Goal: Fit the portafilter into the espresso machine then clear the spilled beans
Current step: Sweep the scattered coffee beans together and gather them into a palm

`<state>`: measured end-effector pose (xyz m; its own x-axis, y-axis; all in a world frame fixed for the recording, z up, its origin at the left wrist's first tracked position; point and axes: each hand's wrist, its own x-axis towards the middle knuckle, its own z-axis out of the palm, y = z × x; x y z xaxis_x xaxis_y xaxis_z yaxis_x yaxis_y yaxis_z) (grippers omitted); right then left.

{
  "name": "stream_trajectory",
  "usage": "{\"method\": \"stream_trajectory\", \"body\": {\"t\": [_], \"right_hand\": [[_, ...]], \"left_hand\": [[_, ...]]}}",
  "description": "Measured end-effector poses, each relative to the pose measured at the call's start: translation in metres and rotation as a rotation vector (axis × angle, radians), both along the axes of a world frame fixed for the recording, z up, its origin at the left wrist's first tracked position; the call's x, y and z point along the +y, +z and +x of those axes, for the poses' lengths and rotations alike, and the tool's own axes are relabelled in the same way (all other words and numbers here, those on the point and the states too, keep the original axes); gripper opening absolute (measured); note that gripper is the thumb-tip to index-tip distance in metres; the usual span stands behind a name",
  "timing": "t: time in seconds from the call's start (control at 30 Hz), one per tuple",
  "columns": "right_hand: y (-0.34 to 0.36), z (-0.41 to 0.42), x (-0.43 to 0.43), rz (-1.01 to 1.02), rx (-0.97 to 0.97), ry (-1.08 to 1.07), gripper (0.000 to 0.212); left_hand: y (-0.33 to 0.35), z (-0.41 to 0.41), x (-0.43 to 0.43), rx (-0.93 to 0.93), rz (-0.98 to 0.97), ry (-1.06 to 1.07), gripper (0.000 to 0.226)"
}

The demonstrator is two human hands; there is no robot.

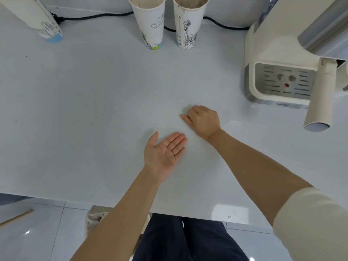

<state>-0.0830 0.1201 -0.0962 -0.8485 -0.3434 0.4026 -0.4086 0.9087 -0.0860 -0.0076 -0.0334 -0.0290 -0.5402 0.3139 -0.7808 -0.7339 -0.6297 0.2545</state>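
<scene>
White counter (75, 110), pale glossy floor tiles (37, 232), grey wall (94, 4).

I have one wide-angle view, worn on the person's head, looking forward and steeply down at the white counter (94, 110) from close above; its near edge and the floor (37, 232) fill the bottom.

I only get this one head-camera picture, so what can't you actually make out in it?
- Whether the curled right hand holds any beans: its own fingers cover the inside.
- Spilled beans on the pale grey countertop: none clearly visible; tiny specks are too small to identify.
- The top of the cream espresso machine: cut off by the right and upper edges.
- The insides of the two upright white paper cups: cropped by the upper edge.
- The open left hand looks empty.
</scene>
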Motion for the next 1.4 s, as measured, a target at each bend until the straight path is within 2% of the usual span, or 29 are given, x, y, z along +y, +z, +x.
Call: {"method": "stream_trajectory", "body": {"t": [0.23, 0.53, 0.77, 0.87, 1.0, 1.1, 1.23, 1.4], "right_hand": [[-0.002, -0.001, -0.003, -0.015, 0.094, -0.117, 0.048], [0.008, 0.002, -0.005, -0.070, 0.126, -0.150, 0.049], [0.061, 0.027, -0.028, -0.400, 0.139, -0.025, 0.046], [0.072, 0.048, -0.040, -0.487, 0.069, 0.050, 0.047], [0.075, 0.070, -0.046, -0.479, 0.017, 0.117, 0.046], [0.075, 0.079, -0.044, -0.495, -0.019, 0.099, 0.047], [0.077, 0.091, -0.042, -0.492, 0.008, 0.092, 0.043], [0.077, 0.104, -0.041, -0.450, 0.007, 0.113, 0.039]], "left_hand": [[-0.003, 0.007, 0.003, -0.010, 0.006, -0.010, 0.059], [-0.005, 0.002, 0.001, 0.018, -0.038, -0.049, 0.064], [0.008, 0.004, 0.018, 0.060, 0.024, -0.067, 0.064], [0.014, 0.009, 0.028, 0.108, 0.102, -0.075, 0.054], [0.021, 0.013, 0.037, 0.212, 0.126, -0.078, 0.045], [0.026, 0.019, 0.042, 0.245, 0.168, -0.072, 0.066], [0.026, 0.027, 0.044, 0.244, 0.254, -0.060, 0.047], [0.022, 0.036, 0.044, 0.234, 0.239, -0.065, 0.051]]}}
